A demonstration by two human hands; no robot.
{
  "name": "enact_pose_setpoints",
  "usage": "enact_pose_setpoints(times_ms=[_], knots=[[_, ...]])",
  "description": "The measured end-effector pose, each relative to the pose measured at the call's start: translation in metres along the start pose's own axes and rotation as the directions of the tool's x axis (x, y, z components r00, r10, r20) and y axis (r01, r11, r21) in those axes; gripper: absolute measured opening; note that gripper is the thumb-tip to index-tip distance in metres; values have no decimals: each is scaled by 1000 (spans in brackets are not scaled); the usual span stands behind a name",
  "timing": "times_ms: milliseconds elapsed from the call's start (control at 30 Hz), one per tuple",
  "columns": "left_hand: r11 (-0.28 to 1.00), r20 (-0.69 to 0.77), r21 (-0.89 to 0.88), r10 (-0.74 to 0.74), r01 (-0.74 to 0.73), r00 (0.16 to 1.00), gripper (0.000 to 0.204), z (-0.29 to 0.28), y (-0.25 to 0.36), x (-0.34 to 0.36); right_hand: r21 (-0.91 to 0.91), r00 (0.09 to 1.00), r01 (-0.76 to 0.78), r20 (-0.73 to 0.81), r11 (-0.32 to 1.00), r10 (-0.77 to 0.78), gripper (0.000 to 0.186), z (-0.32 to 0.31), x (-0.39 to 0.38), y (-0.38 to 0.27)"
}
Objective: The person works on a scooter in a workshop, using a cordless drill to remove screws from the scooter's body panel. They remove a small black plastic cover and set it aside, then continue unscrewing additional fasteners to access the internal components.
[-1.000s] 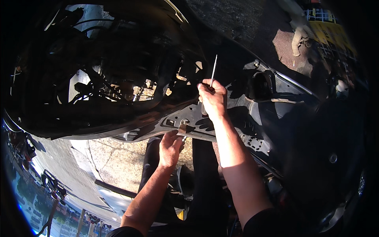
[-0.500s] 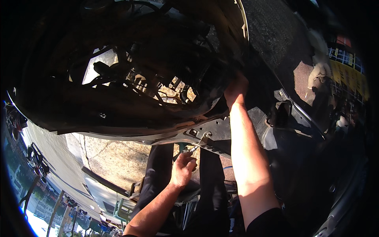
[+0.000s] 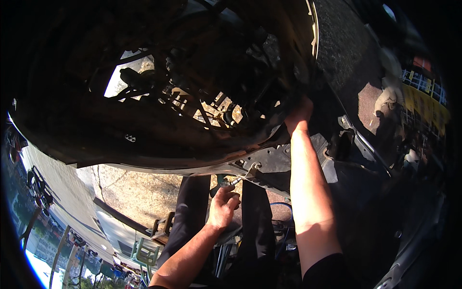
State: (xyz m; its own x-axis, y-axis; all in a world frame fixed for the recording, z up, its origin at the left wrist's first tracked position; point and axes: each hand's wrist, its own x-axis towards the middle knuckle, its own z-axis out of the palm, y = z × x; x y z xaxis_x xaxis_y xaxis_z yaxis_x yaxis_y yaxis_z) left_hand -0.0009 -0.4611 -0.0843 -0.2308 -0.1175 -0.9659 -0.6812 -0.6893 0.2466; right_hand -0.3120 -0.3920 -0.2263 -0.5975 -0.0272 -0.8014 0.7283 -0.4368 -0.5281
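My left hand (image 3: 224, 208) is closed round a socket tool, with a dark green body and a silver shaft (image 3: 236, 181). The shaft points up and right toward a bolt (image 3: 256, 165) on a dark metal bracket (image 3: 272, 161) at the car body's edge. Whether its tip touches the bracket I cannot tell. My right hand (image 3: 301, 114) reaches up past the bracket to the rim of the dark wheel arch (image 3: 173, 154). Shadow hides its fingers and anything they hold.
Pipes and hoses cross the dark cavity, with sunlit ground showing through gaps. A green plastic stool (image 3: 144, 251) stands at lower left beside a dark bar (image 3: 122, 215). A blue hose (image 3: 281, 203) lies under my right forearm. Yellow-and-black crates (image 3: 423, 98) stand at far right.
The car body has shifted slightly right in the picture, and my right hand with it. My left hand keeps its place and its grip on the tool.
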Motion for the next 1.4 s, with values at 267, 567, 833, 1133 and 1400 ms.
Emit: enact_pose_setpoints(times_ms=[267,567,833,1133,1400], knots=[[1000,13,2,14,-14,1000,36,1,9,-3,-533,959,274,94,800,-266,17,-34,-88,8],[992,45,24,120,-122,992,36,-8,38,-10,-597,989,-11,-124,802,-79,25,-109,-185,29],[925,78,360,100,-122,992,43,-43,29,11,-806,951,-3,-185,592,-246,14,-207,-229,68],[589,144,795,45,-143,989,43,-63,0,53,-968,964,-103,-154,227,-218,21,-255,-312,154],[280,289,914,59,-294,956,41,-3,-59,131,-954,968,-149,-195,260,-159,21,-318,-283,221]])
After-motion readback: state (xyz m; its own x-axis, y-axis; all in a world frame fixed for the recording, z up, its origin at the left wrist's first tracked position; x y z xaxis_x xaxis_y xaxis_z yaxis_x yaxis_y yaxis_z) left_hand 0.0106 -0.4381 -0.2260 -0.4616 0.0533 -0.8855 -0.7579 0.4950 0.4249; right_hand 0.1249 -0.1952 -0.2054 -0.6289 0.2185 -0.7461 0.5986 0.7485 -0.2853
